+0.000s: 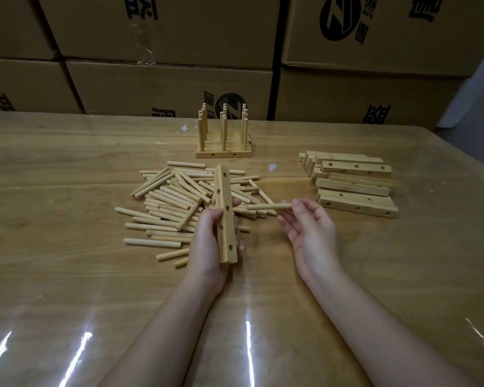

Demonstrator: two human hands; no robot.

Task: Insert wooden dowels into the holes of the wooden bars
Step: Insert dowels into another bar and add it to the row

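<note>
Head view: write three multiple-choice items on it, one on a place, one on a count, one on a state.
1. Where does the stack of bare bars lie from the dowel pile?
A) left B) right C) on top
2. How many dowels does the right hand hold?
A) one B) two C) three
3. The bar in the left hand is:
A) full of dowels B) without dowels C) lying on the table

B: the stack sits right of the pile.
A: a single dowel is pinched in its fingers.
B: its holes show empty.
</note>
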